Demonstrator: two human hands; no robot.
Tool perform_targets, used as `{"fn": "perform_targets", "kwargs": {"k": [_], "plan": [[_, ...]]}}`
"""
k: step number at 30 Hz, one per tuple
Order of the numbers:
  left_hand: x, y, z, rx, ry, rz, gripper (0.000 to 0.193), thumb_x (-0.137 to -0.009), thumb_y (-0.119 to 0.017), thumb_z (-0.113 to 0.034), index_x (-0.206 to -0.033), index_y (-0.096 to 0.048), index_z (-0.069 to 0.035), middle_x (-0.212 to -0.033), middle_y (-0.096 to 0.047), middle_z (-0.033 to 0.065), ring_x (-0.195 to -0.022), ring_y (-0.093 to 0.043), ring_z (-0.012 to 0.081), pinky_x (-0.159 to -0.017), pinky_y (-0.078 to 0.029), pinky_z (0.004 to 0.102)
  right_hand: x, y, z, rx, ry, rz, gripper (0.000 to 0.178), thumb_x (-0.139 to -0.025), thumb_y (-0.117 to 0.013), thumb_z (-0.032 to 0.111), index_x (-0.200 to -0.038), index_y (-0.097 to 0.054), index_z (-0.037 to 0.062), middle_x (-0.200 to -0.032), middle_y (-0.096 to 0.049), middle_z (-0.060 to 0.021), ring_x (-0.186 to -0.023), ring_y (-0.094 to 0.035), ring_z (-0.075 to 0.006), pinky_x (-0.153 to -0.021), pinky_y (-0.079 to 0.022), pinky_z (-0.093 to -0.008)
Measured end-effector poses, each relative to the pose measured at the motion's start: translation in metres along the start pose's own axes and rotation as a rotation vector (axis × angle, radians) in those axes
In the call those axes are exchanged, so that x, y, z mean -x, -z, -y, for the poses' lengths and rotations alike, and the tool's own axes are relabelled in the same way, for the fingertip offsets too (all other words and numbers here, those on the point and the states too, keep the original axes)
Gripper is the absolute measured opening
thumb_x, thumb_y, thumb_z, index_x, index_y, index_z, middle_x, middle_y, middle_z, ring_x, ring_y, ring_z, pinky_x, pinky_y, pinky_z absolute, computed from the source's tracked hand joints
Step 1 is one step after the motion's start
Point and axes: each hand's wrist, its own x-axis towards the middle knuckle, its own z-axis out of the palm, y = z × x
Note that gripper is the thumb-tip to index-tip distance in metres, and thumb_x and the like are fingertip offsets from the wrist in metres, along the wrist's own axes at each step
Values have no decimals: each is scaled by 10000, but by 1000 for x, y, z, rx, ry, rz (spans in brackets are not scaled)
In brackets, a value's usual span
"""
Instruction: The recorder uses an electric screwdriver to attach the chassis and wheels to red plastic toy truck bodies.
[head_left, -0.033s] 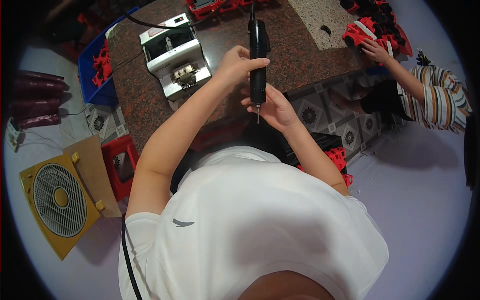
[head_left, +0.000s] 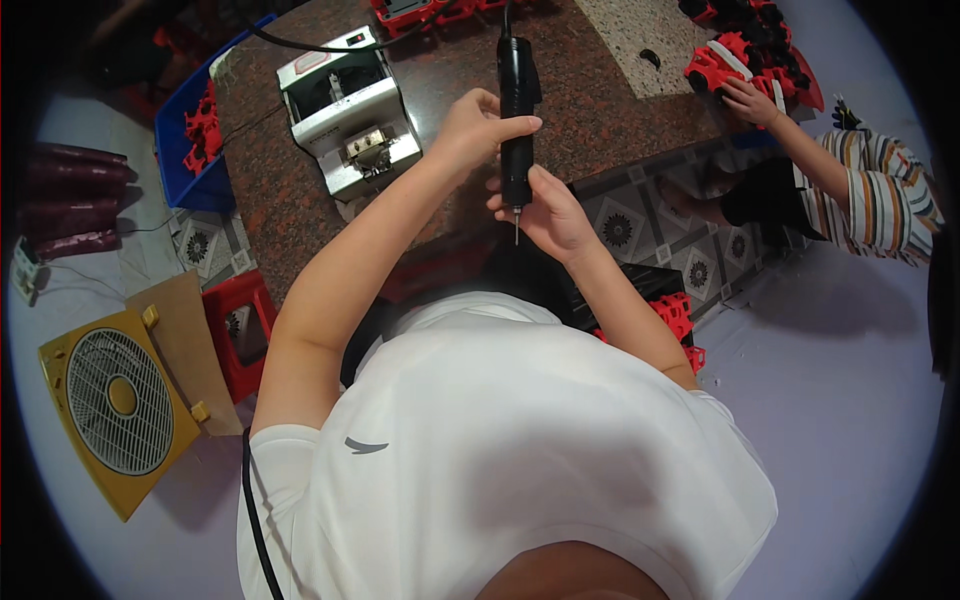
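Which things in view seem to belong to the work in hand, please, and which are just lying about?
Likely part of the work:
black screwdriver, in the left hand and right hand
white machine on the table
red plastic parts

Seemingly unrelated:
yellow fan
red stool
cardboard sheet

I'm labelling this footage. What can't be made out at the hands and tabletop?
Left hand, head view: some fingers hidden behind the black screwdriver.
Right hand, same view: fingers partly behind it.
Bit, same view: tip too small.
Red plastic piece, same view: cut off by upper edge.
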Motion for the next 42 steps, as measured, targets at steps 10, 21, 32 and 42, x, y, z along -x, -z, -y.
{"fn": "perform_targets", "kwargs": {"k": [10, 21, 32, 42], "plan": [[-1, -6, -11, 206, 107, 134, 509, -805, -692, -311, -1092, -522, 73, -872, -619, 122, -718, -603, 155, -601, -491, 264, 4, 15, 6, -433, -52, 204, 482, -938, -468, 339, -1305, -405, 33, -1005, -572, -119, -839, -560, -206, -798, -459, -353], [6, 0, -15, 274, 61, 141, 378, -833, -657, -256, -1040, -532, 34, -875, -552, 67, -721, -553, 119, -625, -476, 247, 0, 15, 5, -392, -53, 247, 525, -938, -460, 344, -1334, -366, 13, -1010, -572, -129, -822, -549, -207, -804, -441, -353], [8, 0, -16, 293, 82, 176, 414, -832, -660, -257, -1069, -534, 58, -862, -584, 89, -694, -571, 143, -572, -484, 265, 2, 19, 2, -368, -58, 229, 507, -929, -485, 330, -1333, -375, 43, -1037, -568, -131, -870, -576, -222, -852, -456, -368], [5, 3, -11, 318, 92, 191, 398, -858, -630, -225, -1124, -534, 54, -921, -611, 91, -792, -594, 159, -662, -507, 279, 5, 15, 5, -294, -45, 167, 459, -921, -510, 308, -1290, -417, 51, -1035, -581, -123, -880, -588, -221, -837, -472, -364]]}}
